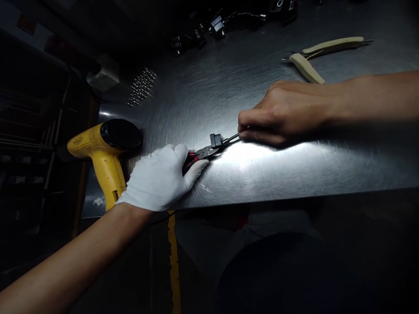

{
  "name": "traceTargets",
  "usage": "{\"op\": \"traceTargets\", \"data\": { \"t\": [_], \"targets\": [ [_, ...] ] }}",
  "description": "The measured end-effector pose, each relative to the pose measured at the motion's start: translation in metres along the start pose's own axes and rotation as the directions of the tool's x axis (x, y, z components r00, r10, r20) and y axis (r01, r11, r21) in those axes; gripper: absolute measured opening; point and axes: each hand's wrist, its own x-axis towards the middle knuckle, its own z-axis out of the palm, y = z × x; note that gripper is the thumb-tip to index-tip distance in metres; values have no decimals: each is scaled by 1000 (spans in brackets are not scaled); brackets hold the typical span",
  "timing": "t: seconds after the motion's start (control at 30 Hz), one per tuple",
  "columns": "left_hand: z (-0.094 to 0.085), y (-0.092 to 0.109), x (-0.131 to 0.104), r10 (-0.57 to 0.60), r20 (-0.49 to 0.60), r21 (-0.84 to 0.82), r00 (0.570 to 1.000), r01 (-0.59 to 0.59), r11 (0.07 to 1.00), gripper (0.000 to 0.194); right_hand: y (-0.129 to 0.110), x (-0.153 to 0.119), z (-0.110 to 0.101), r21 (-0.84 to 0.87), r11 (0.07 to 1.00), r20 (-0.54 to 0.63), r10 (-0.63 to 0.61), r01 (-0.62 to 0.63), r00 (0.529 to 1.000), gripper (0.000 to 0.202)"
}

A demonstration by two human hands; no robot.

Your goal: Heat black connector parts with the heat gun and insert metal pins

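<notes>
Closed around the red-and-black handles of the small pliers (205, 152), our left hand (160, 176) (it wears a white glove) has its thumb along one side and its fingers curled on the other. Our right hand (284, 113), which is bare, pinches a thin dark stem (233, 138) between thumb and forefinger, the other fingers folded in. That stem runs from our fingertips to a small black block (216, 140), which sits between our two hands, right at the head of the pliers. Whether the plier tips bite on the block or on the base of the stem, we cannot tell (the parts overlap there).

Beneath it all we see the brushed metal table (278, 172), brightly lit close to our hands, near its front edge. Beside our gloved hand, to its left, lies a yellow heat gun (109, 174) with a black end. Beyond that, farther back, is a cluster of small shiny metal pieces (142, 87), with a pale box (104, 74) to its left. Past our right hand rests a pair of cream-handled pliers (334, 45), handles spread apart. Along the far side sit several dark parts (218, 25) (too dim to make out well).
</notes>
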Motion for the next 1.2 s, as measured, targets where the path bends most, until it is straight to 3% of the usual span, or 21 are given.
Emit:
{"op": "traceTargets", "data": {
  "t": [0.23, 0.43, 0.73, 1.03, 1.2],
  "targets": [
    [1, 1, 0, -14, 2, -25, 1000, 14, 1000, 61, -1, -3, 1, 63, 993, 53, 97, -100, 994, 47],
    [0, 1, -1, -44, -2, -37, 999, 44, 998, 57, -8, -3, -3, 68, 997, -58, 40, -36, 997, 24],
    [2, 6, -2, -114, 15, 1, 993, 114, 993, 58, -46, -4, 0, -120, 956, -24, 266, -266, 964, 26],
    [2, 9, -3, -130, -1, 9, 991, 130, 991, 55, -45, -4, 4, -172, 942, -12, 291, -289, 957, 27],
    [-2, 11, -7, -178, -2, -70, 984, 178, 982, 53, -47, -5, 7, -131, 954, -31, 268, -269, 963, 22]
  ]
}}
